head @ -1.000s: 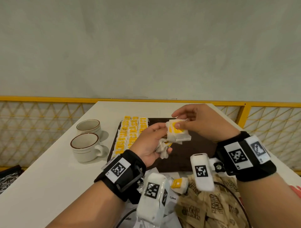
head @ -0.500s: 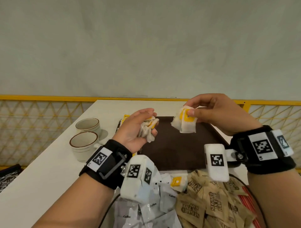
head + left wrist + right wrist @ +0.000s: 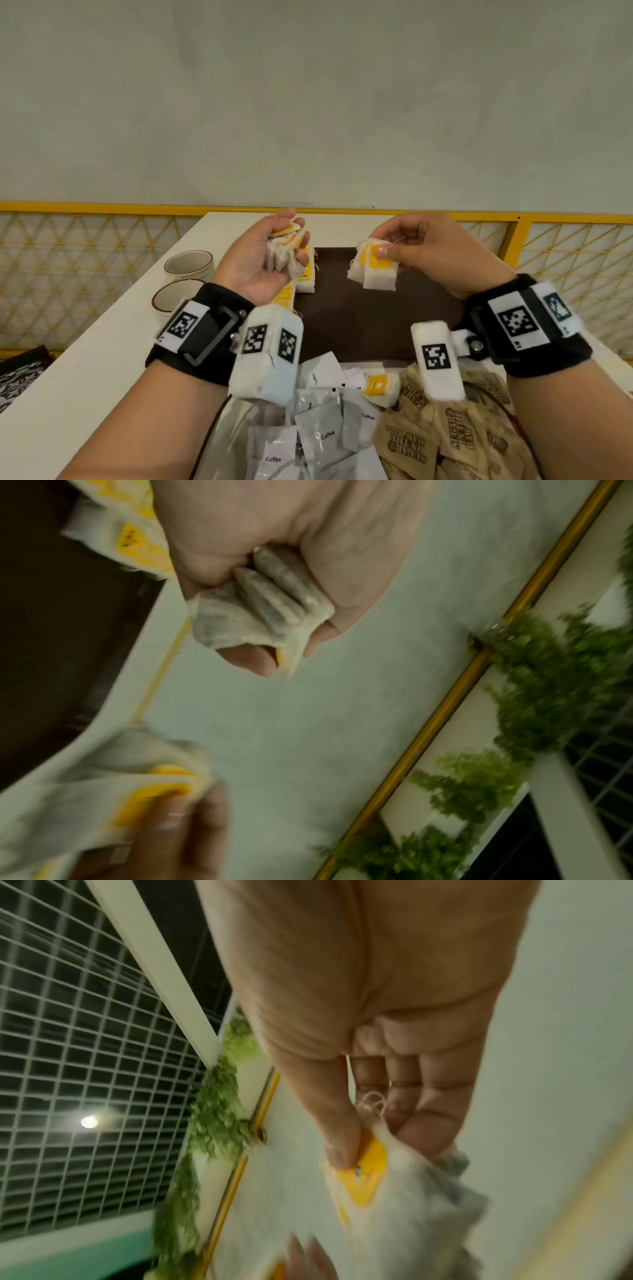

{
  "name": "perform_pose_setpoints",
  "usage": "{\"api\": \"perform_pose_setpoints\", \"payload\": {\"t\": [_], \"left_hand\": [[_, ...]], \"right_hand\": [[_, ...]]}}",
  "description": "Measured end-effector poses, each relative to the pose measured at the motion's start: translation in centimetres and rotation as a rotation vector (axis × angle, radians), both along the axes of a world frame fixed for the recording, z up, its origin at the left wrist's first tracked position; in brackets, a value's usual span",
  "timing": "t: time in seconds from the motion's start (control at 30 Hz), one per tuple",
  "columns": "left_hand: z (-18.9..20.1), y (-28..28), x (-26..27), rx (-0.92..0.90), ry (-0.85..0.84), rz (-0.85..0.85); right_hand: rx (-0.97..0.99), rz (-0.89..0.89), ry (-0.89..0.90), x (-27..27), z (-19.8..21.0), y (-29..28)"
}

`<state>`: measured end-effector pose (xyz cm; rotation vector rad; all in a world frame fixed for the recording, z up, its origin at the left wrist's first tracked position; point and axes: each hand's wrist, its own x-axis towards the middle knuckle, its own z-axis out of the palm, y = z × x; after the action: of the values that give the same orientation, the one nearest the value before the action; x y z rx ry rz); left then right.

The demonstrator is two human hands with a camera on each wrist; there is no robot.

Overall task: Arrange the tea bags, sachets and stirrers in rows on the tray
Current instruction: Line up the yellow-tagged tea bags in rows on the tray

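Your left hand (image 3: 260, 260) was raised above the tray (image 3: 359, 325), palm toward you, its fingers curled tight around a crumpled bunch of tea bags (image 3: 286, 253); the left wrist view showed that bunch (image 3: 260, 610) squeezed inside the fist. Your right hand (image 3: 442, 253) was up beside it, apart from the left, thumb and fingers pinching a small cluster of yellow-tagged tea bags (image 3: 373, 270) that hung over the dark tray. Along the tray's left edge lay a row of tea bags (image 3: 303, 277), partly hidden behind your left hand. Near you, off the tray, sat a heap of grey coffee sachets (image 3: 322, 431), brown sugar sachets (image 3: 455, 431) and one loose tea bag (image 3: 378, 387). Two cups (image 3: 188, 265) stood on the white tabletop (image 3: 85, 359) to the tray's left.
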<state>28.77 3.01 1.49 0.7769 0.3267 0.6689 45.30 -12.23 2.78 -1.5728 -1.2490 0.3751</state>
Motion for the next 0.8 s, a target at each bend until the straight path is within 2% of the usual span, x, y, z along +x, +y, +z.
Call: {"api": "perform_pose_setpoints", "payload": {"t": [0.07,0.17,0.3,0.5,0.63,0.8], "left_hand": [[0.7,1.3,-1.1,-0.019,-0.034,0.035],[1.1,2.5,-2.2,-0.068,-0.075,0.084],[1.1,2.7,-2.4,-0.089,-0.076,0.078],[0.9,2.4,-2.1,-0.088,-0.073,0.038],[0.9,2.7,-2.1,-0.09,-0.07,0.04],[0.9,2.6,-2.1,-0.078,-0.077,0.034]], "right_hand": [[-0.085,0.019,-0.061,-0.1,-1.1,2.3],[-0.275,0.039,-0.27,0.3,-2.7,6.9],[-0.451,0.061,-0.441,0.6,-5.1,11.7],[-0.478,0.009,-0.409,0.6,-5.8,14.8],[-0.54,0.027,-0.293,0.3,-5.8,14.9],[-0.571,0.036,-0.374,0.4,-3.8,12.3]]}}
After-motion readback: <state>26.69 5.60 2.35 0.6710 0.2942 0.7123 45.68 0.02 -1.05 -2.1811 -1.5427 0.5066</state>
